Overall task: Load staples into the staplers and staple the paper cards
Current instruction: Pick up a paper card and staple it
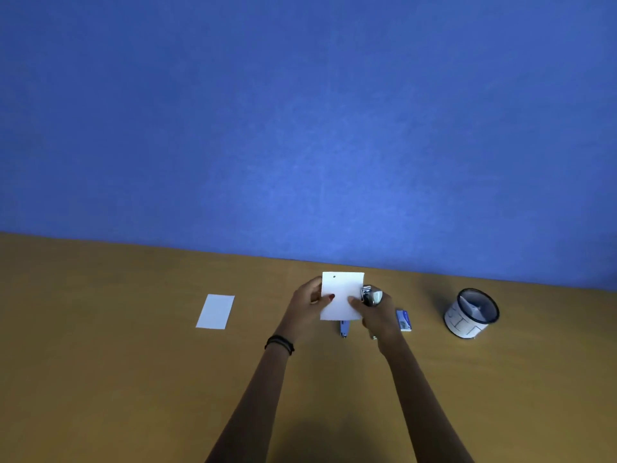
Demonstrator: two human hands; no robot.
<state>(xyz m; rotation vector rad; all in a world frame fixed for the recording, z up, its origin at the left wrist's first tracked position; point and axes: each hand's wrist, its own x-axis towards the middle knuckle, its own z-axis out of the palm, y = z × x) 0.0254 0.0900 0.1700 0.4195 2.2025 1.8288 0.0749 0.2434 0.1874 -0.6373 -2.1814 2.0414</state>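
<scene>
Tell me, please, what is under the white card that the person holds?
Below the card, the end of a blue stapler shows on the table. The card covers the rest of it.

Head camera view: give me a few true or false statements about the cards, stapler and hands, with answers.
The left hand holds a white paper card by its left edge. True.
The right hand holds a silver stapler at that card's right edge. True.
A second card is pinned under the right hand. False: it lies on the table, left of both hands.
The blue staple box sits in the left hand. False: it lies on the table beside the right hand.
</scene>
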